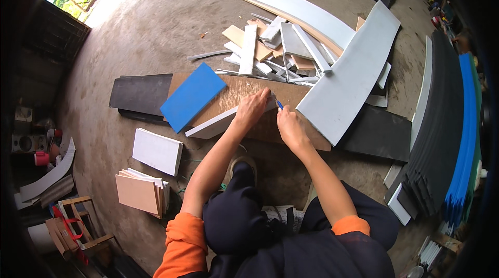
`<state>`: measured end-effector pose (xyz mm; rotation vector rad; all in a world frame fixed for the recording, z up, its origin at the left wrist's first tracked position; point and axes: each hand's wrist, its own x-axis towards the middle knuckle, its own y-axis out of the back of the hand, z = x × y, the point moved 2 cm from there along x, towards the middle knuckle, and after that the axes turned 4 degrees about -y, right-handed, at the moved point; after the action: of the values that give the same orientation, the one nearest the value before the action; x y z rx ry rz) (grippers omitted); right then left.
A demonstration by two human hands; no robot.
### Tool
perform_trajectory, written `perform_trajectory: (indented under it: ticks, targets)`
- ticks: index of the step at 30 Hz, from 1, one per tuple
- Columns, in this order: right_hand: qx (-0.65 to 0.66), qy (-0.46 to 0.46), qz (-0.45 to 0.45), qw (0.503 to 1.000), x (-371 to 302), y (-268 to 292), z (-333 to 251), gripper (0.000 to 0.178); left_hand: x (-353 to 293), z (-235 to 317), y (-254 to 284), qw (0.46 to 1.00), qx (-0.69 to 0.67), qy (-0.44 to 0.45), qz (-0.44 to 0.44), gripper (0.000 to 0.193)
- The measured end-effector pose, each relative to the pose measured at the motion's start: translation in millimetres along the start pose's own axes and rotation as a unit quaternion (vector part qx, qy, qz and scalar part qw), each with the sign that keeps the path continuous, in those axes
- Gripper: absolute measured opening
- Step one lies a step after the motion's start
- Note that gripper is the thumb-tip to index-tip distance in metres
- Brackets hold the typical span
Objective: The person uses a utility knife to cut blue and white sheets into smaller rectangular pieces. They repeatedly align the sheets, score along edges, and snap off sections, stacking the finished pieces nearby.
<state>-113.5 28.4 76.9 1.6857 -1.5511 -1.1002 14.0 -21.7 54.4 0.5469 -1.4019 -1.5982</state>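
Both hands worked one white strip [218, 123]: the left hand [253, 107] pressed it flat, fingers spread, while the right hand [289, 124] gripped a blue cutter [279, 104]. Cutting seemed underway; next called for a steady pull.

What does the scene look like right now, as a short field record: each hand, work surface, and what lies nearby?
left hand: pressed flat on a white strip
right hand: fingers closed on a blue-tipped tool at the strip's end
work surface: brown board on a concrete floor
on the board: blue panel
behind: pile of offcuts
left of the person: stacked white and tan panels
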Motion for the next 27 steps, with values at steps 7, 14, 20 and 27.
perform_trajectory:
  ticks: [7,14,20,27]
  targets:
    - [0.025,0.001,-0.011,1.000,15,3,-1,0.031,0,1,-7,1.000,-0.008,-0.015,0.011,0.015]
    - [0.028,-0.005,-0.019,0.999,0,0,2,0.032,-3,0,-4,1.000,-0.003,-0.016,0.012,0.014]
    - [0.039,-0.004,-0.012,0.999,9,0,6,0.033,-1,3,-6,1.000,-0.015,-0.019,0.006,0.014]
    - [0.045,-0.014,-0.015,0.999,4,-2,5,0.034,-9,6,-8,1.000,-0.020,-0.023,0.007,0.013]
